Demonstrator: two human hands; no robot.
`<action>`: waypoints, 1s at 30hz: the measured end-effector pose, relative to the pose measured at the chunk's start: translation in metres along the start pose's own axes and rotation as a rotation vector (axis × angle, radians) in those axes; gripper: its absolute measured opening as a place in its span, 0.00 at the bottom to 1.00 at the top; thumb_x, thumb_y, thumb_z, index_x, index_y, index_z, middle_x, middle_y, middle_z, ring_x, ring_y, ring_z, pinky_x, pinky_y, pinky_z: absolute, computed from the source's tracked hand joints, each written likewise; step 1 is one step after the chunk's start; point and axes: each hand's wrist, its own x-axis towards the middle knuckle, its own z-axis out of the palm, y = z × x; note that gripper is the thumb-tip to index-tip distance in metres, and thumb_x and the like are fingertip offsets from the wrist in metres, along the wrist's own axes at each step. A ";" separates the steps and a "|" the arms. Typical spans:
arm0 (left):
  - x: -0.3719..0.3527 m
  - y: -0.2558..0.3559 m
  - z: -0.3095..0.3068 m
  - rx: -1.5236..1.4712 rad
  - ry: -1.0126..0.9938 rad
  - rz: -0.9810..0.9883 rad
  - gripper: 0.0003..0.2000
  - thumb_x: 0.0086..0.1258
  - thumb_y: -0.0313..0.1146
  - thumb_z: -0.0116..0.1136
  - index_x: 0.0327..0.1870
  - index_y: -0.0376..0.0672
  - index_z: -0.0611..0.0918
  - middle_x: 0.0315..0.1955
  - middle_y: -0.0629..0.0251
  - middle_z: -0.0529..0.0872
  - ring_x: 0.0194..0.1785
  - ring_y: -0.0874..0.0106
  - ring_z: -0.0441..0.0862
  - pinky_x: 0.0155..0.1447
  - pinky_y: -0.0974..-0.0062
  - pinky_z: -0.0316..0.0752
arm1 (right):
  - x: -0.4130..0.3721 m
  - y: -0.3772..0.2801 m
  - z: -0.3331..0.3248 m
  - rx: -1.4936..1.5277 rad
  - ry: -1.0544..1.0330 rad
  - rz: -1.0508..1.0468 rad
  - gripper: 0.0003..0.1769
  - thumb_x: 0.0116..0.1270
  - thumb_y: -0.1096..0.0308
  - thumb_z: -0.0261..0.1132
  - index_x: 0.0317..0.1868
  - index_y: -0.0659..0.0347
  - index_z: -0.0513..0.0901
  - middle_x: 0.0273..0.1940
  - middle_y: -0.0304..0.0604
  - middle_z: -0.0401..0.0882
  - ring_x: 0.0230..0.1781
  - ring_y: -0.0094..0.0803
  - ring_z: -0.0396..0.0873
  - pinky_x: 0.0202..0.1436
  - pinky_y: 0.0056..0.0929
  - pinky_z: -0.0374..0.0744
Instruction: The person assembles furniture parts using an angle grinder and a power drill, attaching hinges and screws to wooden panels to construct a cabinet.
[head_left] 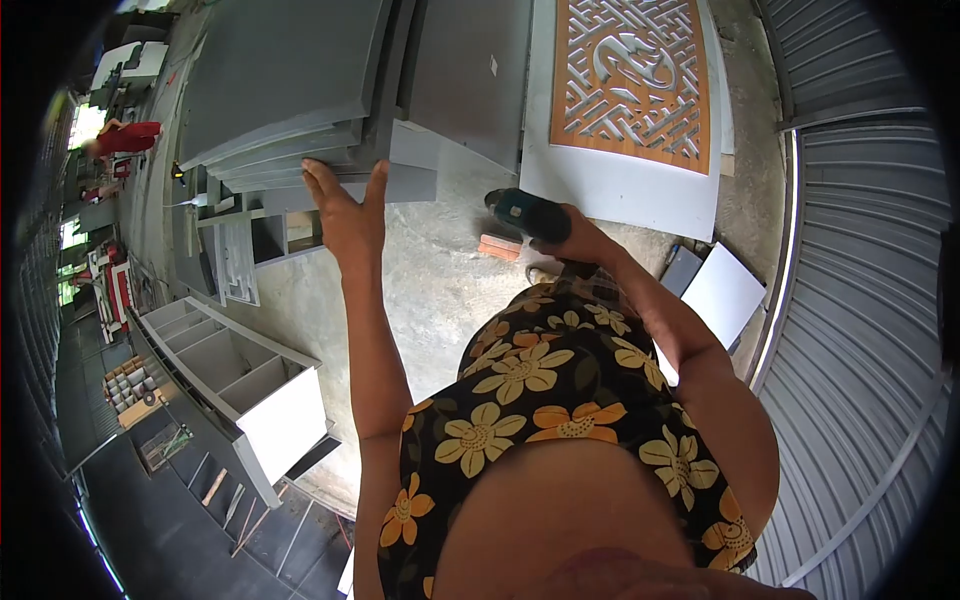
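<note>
My right hand is wrapped round the grip of a dark cordless drill, whose front points left. My left hand reaches up to a stack of grey panels. Its fingers and thumb are spread apart and touch the front edge of the stack. Beneath the drill, two reddish bricks lie on the concrete floor. Part of the drill's grip is hidden by my fingers.
An orange-brown cut-out lattice panel lies on a white board at upper right. A white compartmented cabinet stands at lower left. Corrugated metal wall runs along the right. A person in red is far left.
</note>
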 end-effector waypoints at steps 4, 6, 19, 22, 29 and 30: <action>-0.001 0.010 -0.007 0.063 -0.011 -0.011 0.50 0.60 0.62 0.59 0.70 0.27 0.54 0.66 0.31 0.60 0.63 0.42 0.69 0.59 0.58 0.74 | 0.022 0.043 0.021 0.171 0.070 0.063 0.17 0.57 0.68 0.67 0.47 0.62 0.77 0.26 0.38 0.78 0.25 0.25 0.76 0.32 0.26 0.75; 0.000 0.007 -0.006 0.093 -0.001 0.017 0.51 0.60 0.63 0.59 0.69 0.26 0.56 0.65 0.30 0.61 0.63 0.43 0.70 0.57 0.58 0.75 | 0.044 0.068 0.029 0.350 0.044 0.050 0.15 0.59 0.70 0.63 0.47 0.61 0.76 0.20 0.34 0.72 0.20 0.21 0.72 0.24 0.24 0.71; 0.000 0.004 -0.007 0.107 -0.028 0.040 0.50 0.60 0.64 0.58 0.68 0.25 0.57 0.64 0.30 0.63 0.62 0.43 0.71 0.56 0.57 0.76 | 0.133 0.105 0.059 1.043 0.175 0.060 0.12 0.59 0.68 0.63 0.43 0.60 0.76 0.23 0.34 0.73 0.19 0.21 0.71 0.23 0.22 0.71; 0.000 0.004 -0.006 0.095 -0.022 0.047 0.51 0.60 0.64 0.57 0.68 0.25 0.56 0.64 0.30 0.63 0.62 0.43 0.71 0.56 0.57 0.76 | 0.136 0.107 0.062 1.074 0.137 0.072 0.13 0.59 0.66 0.63 0.44 0.58 0.75 0.23 0.33 0.72 0.19 0.20 0.70 0.25 0.23 0.71; 0.000 0.003 -0.004 0.071 -0.005 0.048 0.51 0.59 0.65 0.58 0.69 0.25 0.56 0.64 0.30 0.63 0.63 0.43 0.70 0.56 0.56 0.76 | 0.140 0.104 0.061 1.100 0.071 0.124 0.14 0.59 0.65 0.63 0.45 0.58 0.75 0.23 0.33 0.72 0.20 0.21 0.70 0.26 0.24 0.71; 0.000 0.004 -0.003 0.068 -0.008 0.048 0.51 0.59 0.65 0.58 0.69 0.25 0.56 0.64 0.30 0.63 0.63 0.43 0.70 0.56 0.56 0.76 | 0.141 0.105 0.061 1.107 0.066 0.136 0.14 0.59 0.65 0.63 0.45 0.58 0.75 0.23 0.33 0.72 0.20 0.21 0.70 0.26 0.24 0.71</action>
